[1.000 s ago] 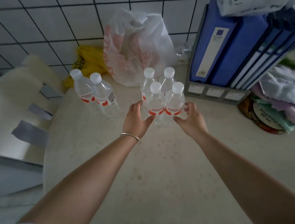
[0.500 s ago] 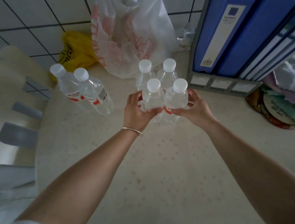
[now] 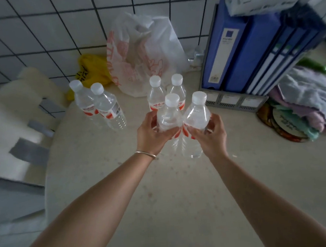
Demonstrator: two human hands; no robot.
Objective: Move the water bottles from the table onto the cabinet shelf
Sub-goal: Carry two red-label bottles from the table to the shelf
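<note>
My left hand grips a clear water bottle with a white cap and red label. My right hand grips a second such bottle beside it. Both bottles are lifted off the beige table and tilt toward me. Two more bottles stand just behind them. Another pair stands at the table's left edge. No cabinet shelf is in view.
A white plastic bag and a yellow bag lean on the tiled wall. Blue binders in a grey file rack stand at the right, with folded cloths beside them. A cream chair is at the left.
My hands closed round the two front bottles and lifted them off the table, toward me. The other bottles stayed in place.
</note>
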